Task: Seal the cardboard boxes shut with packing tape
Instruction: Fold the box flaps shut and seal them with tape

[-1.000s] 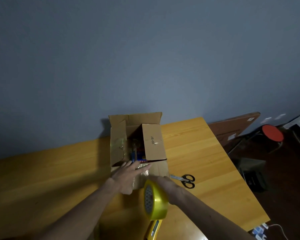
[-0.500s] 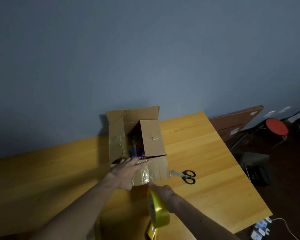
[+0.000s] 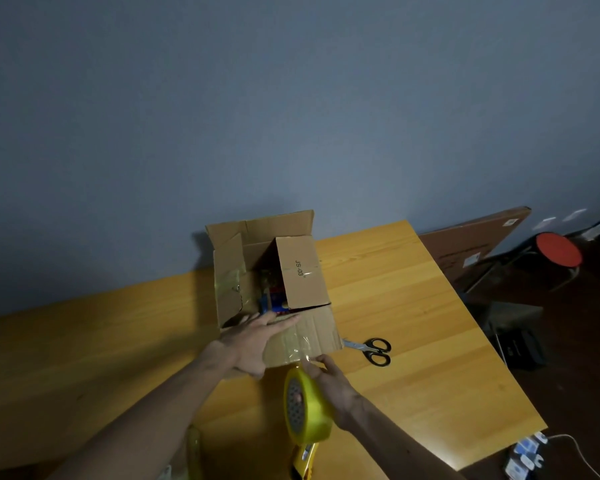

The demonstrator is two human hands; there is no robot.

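Note:
An open cardboard box (image 3: 303,271) stands on the wooden table (image 3: 413,323), its right flap marked "JS-03" folded half over the contents. My left hand (image 3: 253,344) lies flat, fingers straight, pressing the near flap, where clear tape shines. Just below the flap's front edge, my right hand (image 3: 329,379) grips a yellow tape roll (image 3: 305,407). A stretch of tape runs from the roll up to the flap. The far and left flaps stand up.
Black-handled scissors (image 3: 374,349) lie on the table right of the box. A yellow object (image 3: 303,460) sits under the roll at the near edge. Beyond the table's right edge are a flat brown carton (image 3: 475,244), a red stool (image 3: 558,249) and a power strip (image 3: 525,453).
My right hand and the tape roll moved up toward the near flap. My left hand stays pressed on the flap. The camera view shifted slightly.

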